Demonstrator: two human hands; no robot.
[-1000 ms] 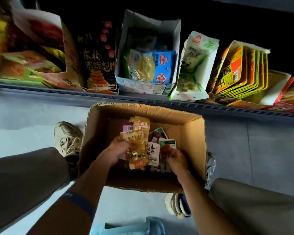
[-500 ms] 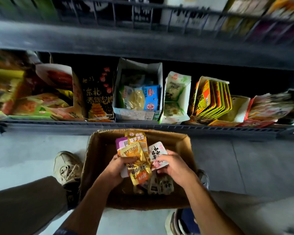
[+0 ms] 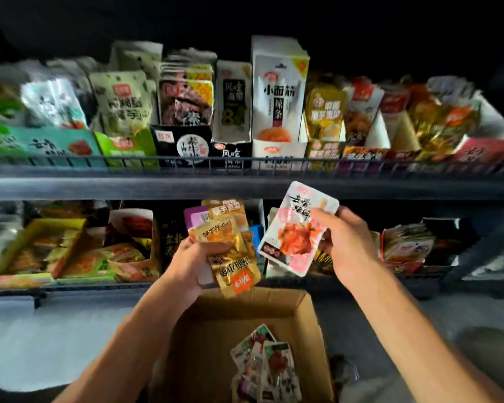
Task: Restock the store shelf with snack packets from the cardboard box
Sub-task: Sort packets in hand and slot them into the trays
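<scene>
My left hand (image 3: 186,264) grips a bunch of gold and purple snack packets (image 3: 230,248) above the open cardboard box (image 3: 312,321). My right hand (image 3: 346,245) pinches white and pink snack packets (image 3: 297,228), raised in front of the lower shelf and just under the upper shelf's rail (image 3: 245,175). Several packets (image 3: 262,365) still lie in the bottom of the box on the floor.
The upper shelf holds a row of display cartons, among them a tall white one (image 3: 278,91) and a gold one (image 3: 325,112). The lower shelf (image 3: 70,286) carries more cartons and bags. Grey floor (image 3: 56,338) lies left of the box.
Both hands have lifted out of the box with their packets, up to shelf height. The view has tilted up, so the upper shelf now shows.
</scene>
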